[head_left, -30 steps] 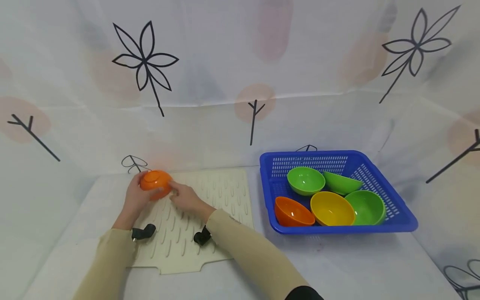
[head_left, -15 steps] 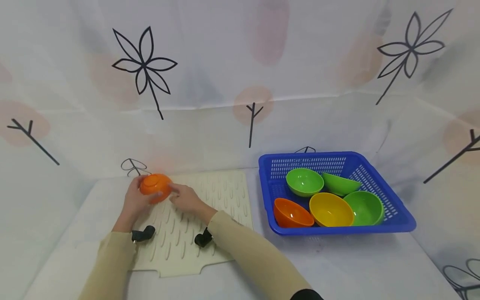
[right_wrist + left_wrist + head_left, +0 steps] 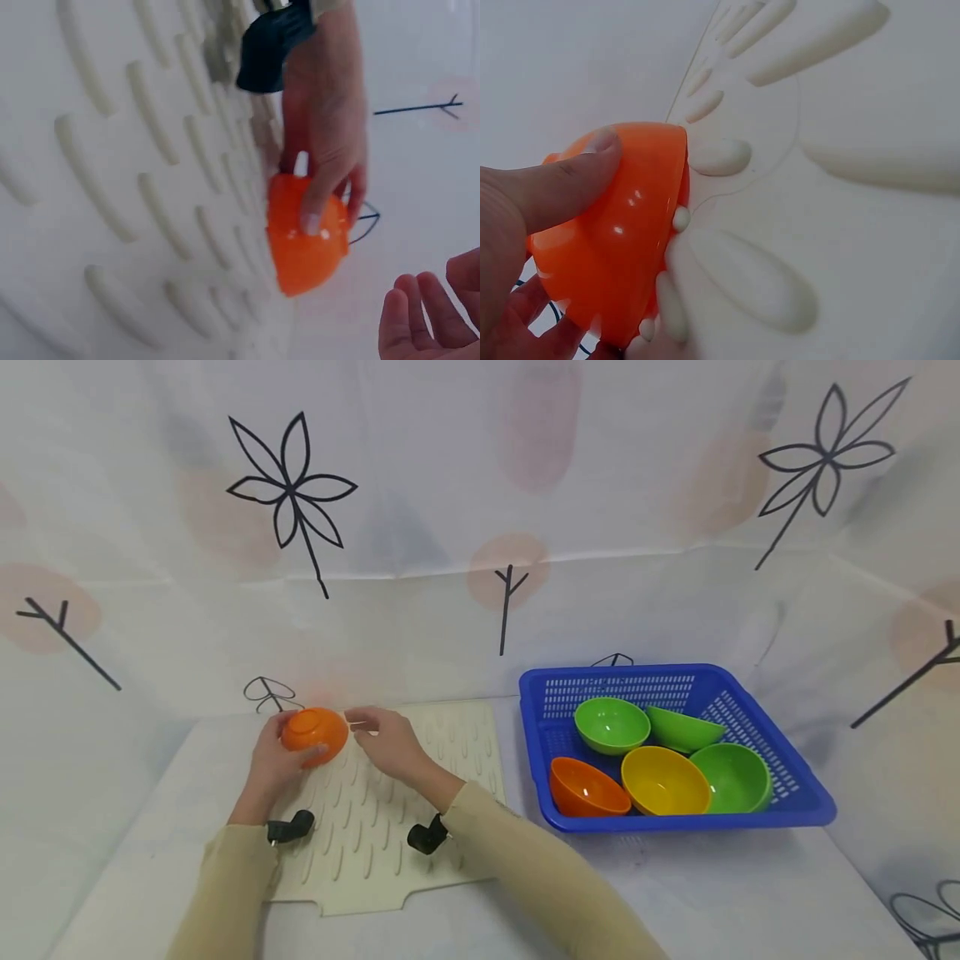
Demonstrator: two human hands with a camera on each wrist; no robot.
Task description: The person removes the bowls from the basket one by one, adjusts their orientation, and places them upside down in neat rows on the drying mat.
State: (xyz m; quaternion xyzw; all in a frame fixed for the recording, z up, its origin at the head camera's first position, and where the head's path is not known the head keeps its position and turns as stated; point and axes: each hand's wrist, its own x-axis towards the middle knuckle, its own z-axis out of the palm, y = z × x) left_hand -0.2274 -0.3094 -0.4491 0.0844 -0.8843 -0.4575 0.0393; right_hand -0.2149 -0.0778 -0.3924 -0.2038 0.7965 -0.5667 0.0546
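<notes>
My left hand (image 3: 272, 760) grips an orange bowl (image 3: 315, 737) at the far left of a cream drying mat (image 3: 423, 777) with raised ridges. The bowl is tipped, its base facing up and away. In the left wrist view, the thumb presses the outer wall of the bowl (image 3: 622, 232), with its rim against the mat's pegs; fingers curl behind it. My right hand (image 3: 392, 745) hovers just right of the bowl, fingers loosely bent, holding nothing. A gap between the right hand (image 3: 427, 322) and the bowl (image 3: 304, 259) shows in the right wrist view.
A blue plastic basket (image 3: 540, 785) stands to the right. It holds an orange bowl (image 3: 585, 789), a yellow bowl (image 3: 665, 783) and several green bowls (image 3: 611, 727). A patterned white cloth (image 3: 420, 635) rises behind the table.
My right hand has let go of contact with the orange bowl and drawn back to the right. The left hand still holds the bowl in nearly the same place.
</notes>
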